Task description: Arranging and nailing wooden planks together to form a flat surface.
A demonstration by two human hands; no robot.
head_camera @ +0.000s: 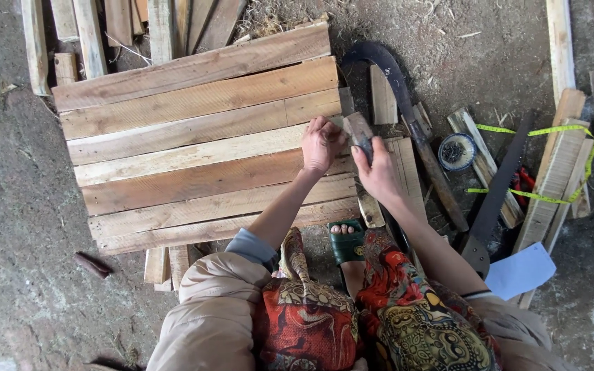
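Dirt floor (22,206) fills the view, littered with wood chips. A plank panel (194,137) of seven or so slats lies flat on it, left of centre, resting on cross battens that stick out at its near edge. More loose planks (91,34) are piled beyond the panel's far-left corner. Right of the panel lies a long curved machete (407,96), handle toward the person, and further right a handsaw (496,192) with its dark blade angled away. A yellow tape measure (551,130) loops over a stack of short boards (558,172) at the right. A small round tin of nails (456,151) sits between the machete and the saw. A pale blue sheet of paper (520,269) lies near the saw handle.

Left hand (321,144) rests on the panel's right edge, fingers curled down and pinched together, probably on a nail, too small to be sure. Right hand (378,175) is just beside it, grip wrapped around a hammer (360,134), whose head sits at the panel's right edge, close to the left fingertips. A green sandal (346,242) with toes shows below the hands.
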